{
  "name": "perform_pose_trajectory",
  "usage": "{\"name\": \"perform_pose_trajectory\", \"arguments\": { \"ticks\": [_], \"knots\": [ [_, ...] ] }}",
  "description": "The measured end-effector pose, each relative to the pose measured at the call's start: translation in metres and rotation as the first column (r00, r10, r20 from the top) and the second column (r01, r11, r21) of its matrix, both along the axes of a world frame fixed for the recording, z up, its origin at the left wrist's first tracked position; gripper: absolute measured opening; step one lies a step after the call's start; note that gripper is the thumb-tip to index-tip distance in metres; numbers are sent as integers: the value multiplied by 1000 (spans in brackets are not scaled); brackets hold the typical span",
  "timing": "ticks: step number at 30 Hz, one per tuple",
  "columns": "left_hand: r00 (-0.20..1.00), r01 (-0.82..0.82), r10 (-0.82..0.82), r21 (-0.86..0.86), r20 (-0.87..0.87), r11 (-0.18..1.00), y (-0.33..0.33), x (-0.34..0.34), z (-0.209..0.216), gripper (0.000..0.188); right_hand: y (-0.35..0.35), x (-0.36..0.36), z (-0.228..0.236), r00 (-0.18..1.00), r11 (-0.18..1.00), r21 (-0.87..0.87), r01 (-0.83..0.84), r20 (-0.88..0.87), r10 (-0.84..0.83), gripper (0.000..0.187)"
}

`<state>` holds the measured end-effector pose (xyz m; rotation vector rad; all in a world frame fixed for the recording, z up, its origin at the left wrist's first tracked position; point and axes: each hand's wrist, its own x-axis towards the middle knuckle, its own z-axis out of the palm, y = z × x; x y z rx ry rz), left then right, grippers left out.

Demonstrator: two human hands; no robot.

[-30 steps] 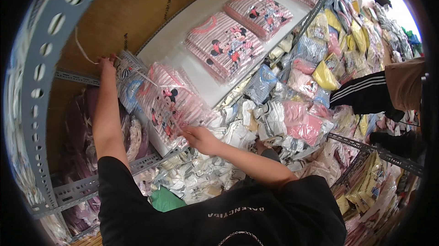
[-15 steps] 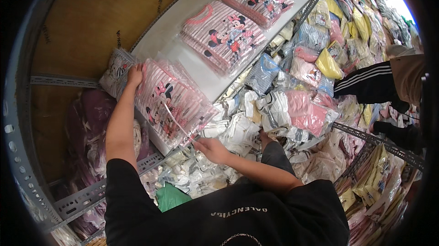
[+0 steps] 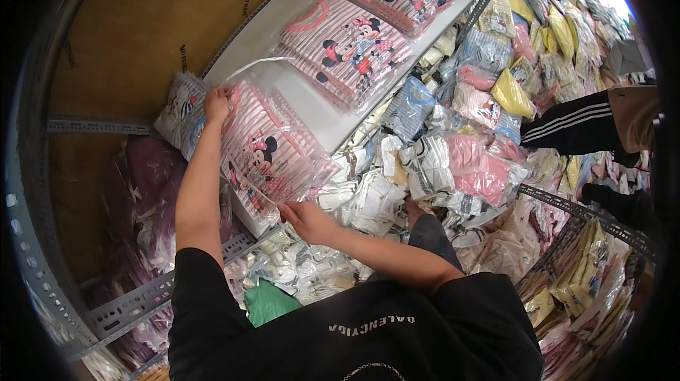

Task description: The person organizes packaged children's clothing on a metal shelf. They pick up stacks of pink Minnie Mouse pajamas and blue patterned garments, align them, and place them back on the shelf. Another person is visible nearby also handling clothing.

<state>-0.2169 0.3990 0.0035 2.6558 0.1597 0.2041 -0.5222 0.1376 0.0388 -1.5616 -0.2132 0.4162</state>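
A stack of clear-bagged pink-and-white striped shirts (image 3: pixel 273 161) with a cartoon mouse print lies at the near end of the white shelf. At its upper left corner my left hand (image 3: pixel 217 105) is closed, pinching a thin white strip (image 3: pixel 258 64) whose other part arcs up toward the neighbouring stack. My right hand (image 3: pixel 308 223) is at the stack's lower edge, fingers pinched on a white strip there. Whether both pieces are one strip is hidden by the stack. Beyond lies another stack of the same shirts (image 3: pixel 347 52).
Grey bagged clothes (image 3: pixel 177 112) lean beside my left hand. Purple bagged garments (image 3: pixel 142 197) fill the space below. A heap of bagged clothes (image 3: pixel 453 168) covers the floor to the right, where another person's striped trouser leg (image 3: pixel 567 122) shows. A perforated metal rail (image 3: pixel 134 310) runs at lower left.
The white strip no longer crosses the front of the shirts; part of it now sticks out past my left hand toward the far stack. My right hand has shifted slightly left.
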Motion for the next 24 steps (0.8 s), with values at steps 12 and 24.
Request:
{"name": "perform_pose_trajectory", "arguments": {
  "ticks": [12, 24],
  "knots": [
    [940, -339, 252, -525, -232, 781, 122, 89, 67, 52, -44, -61, -63, 987, 998, -26, -49, -152, 45, 42],
    [912, 349, -294, 163, -286, 923, 78, 76, -63, 52, -63, -61, -113, 976, 992, -86, 88, -190, -103, 38]
  ]
}}
